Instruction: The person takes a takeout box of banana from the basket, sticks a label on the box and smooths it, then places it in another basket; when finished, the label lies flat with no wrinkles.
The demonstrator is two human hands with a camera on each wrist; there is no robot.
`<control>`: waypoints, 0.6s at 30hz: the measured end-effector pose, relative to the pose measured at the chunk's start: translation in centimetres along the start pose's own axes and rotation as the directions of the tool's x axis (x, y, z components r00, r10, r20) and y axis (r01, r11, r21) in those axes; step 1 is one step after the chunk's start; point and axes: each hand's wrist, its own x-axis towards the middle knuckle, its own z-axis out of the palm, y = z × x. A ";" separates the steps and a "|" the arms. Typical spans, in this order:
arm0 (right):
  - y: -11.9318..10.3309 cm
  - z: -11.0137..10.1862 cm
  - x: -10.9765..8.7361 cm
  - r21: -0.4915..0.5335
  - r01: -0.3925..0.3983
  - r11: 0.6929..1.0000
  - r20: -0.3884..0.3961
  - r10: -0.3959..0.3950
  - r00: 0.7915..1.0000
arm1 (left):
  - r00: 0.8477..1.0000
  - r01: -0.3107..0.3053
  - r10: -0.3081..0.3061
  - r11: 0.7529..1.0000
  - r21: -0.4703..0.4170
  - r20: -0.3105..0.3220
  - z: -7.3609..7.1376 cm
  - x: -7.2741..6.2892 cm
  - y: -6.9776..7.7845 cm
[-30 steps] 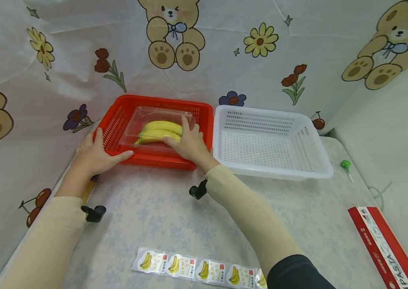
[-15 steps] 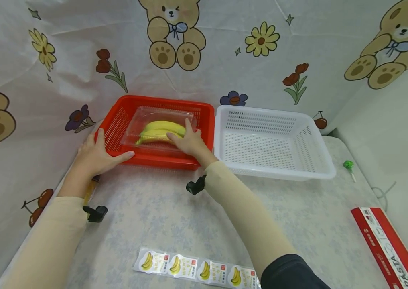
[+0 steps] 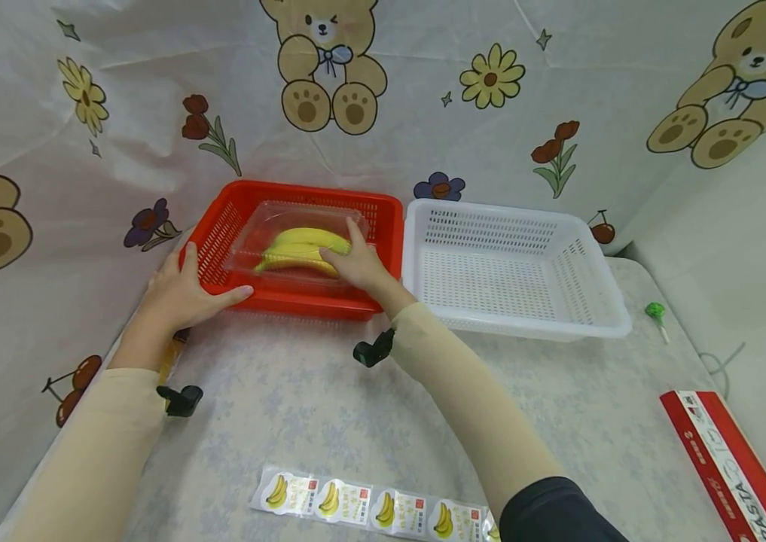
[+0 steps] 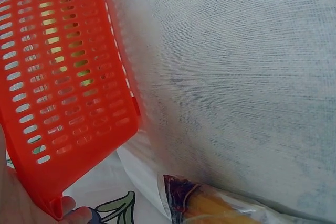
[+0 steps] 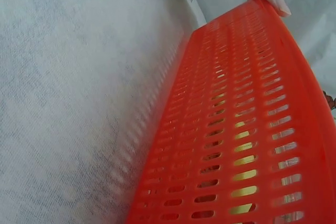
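Head view has the best angle on this: from where I'm standing, the red basket [image 3: 297, 302] sits on the patterned tabletop [image 3: 274, 406] with a clear plastic box [image 3: 250, 235] inside it, and there are yellow-green bananas [image 3: 301, 248] in the box. Left hand [image 3: 179, 297] has the basket's near-left corner, thumb over the front rim and fingers bent round the side, so yeah, it's holding the rim. Right hand [image 3: 360, 265] is over the right end of the box, thumb and index spread wide and pretty straight; can't honestly tell how hard they press, since the wrist cam mostly gets basket wall. White basket [image 3: 484, 282] is right beside the red one. Near edge of the table has a strip of banana labels [image 3: 369, 506], and over on the right there's a red PASTA box [image 3: 728, 459] plus a green lollipop-looking thing [image 3: 655, 310]. Left wrist view also catches a shiny packet [image 4: 210, 205] with something yellowish-orange in it, near the red basket.
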 end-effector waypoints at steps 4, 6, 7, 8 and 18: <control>-0.1 0.1 0.0 0.037 0.009 0.999 -0.011 -0.009 1.000 | 1.000 0.004 -0.004 1.000 -0.008 0.017 -0.1 0.0 0.0; -0.2 0.1 0.0 0.045 0.014 0.999 -0.022 -0.013 1.000 | 1.000 0.004 -0.004 1.000 -0.011 0.024 -0.2 -0.1 0.0; -0.2 0.1 -0.1 0.049 0.017 0.999 -0.028 -0.016 0.999 | 1.000 0.005 -0.005 1.000 -0.013 0.027 -0.2 -0.1 0.0; -0.3 0.1 -0.1 0.054 0.023 0.998 -0.035 -0.021 0.999 | 1.000 0.005 -0.005 1.000 -0.013 0.030 -0.3 -0.1 0.0; -0.9 -1.1 -1.4 0.113 0.105 0.988 -0.058 -0.099 0.993 | 0.998 0.000 0.001 1.000 -0.019 0.061 -0.5 -0.2 0.1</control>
